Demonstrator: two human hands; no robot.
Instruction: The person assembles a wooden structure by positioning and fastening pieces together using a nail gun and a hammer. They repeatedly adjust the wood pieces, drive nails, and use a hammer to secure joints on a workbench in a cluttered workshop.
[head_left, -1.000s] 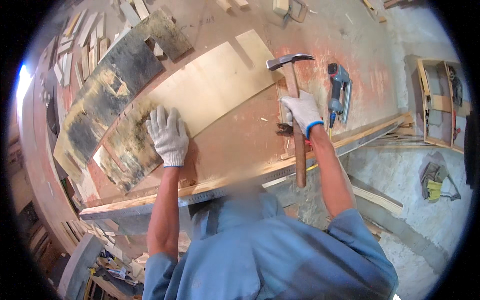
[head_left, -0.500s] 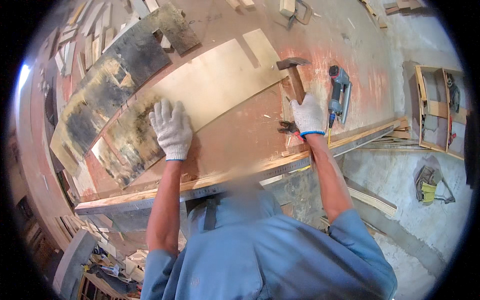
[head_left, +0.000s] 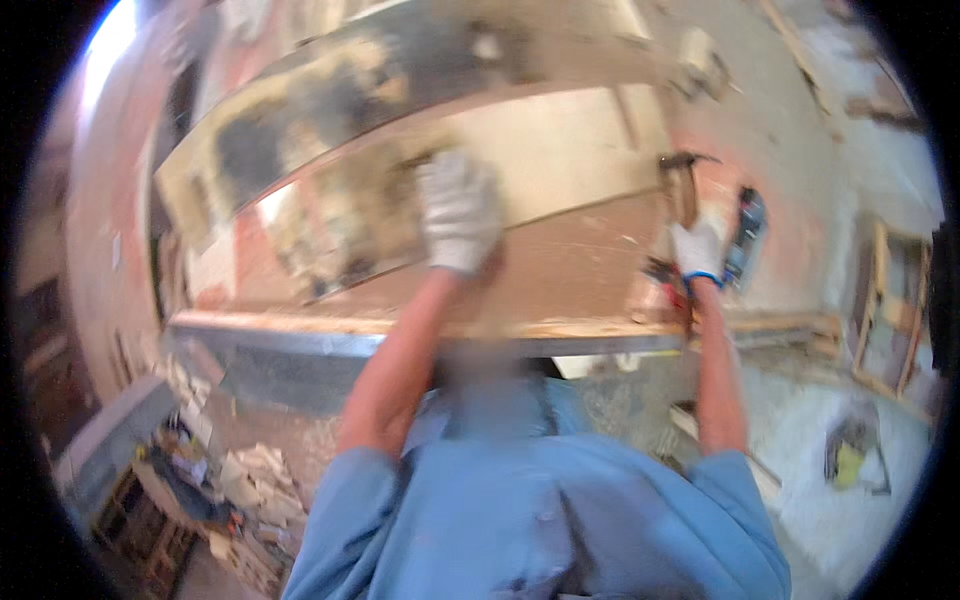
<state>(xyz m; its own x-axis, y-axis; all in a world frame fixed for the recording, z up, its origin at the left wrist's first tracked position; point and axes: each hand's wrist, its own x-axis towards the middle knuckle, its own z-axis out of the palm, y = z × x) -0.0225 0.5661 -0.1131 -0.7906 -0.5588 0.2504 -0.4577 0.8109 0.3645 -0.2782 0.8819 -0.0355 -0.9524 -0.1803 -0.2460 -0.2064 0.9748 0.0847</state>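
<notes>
A long pale plywood panel (head_left: 560, 145), with dark stains over its left end, lies slanted on the workbench. My left hand (head_left: 458, 212), in a white knitted glove, rests on it beside the stained part, its fingers stretched out though blurred. In my right hand (head_left: 697, 248), also gloved, is a hammer (head_left: 685, 195), gripped by its wooden handle. The hammer's dark head lies at the panel's right end. Close to the right of this hand is a nail gun (head_left: 746, 225). Red-handled pincers (head_left: 660, 270), partly hidden, lie just left of the wrist.
Behind the panel lies a second, heavily blackened panel (head_left: 330, 105). A wooden strip (head_left: 270, 322) runs along the bench's front edge. Wood scraps (head_left: 260, 480) are heaped below at left. At right are a wooden frame (head_left: 870, 290) and a dark and yellow bundle (head_left: 850, 450).
The whole view has shifted, so bench and hands appear farther right, and it is now blurred. Both hands keep about the same places: left on the panel, right on the hammer.
</notes>
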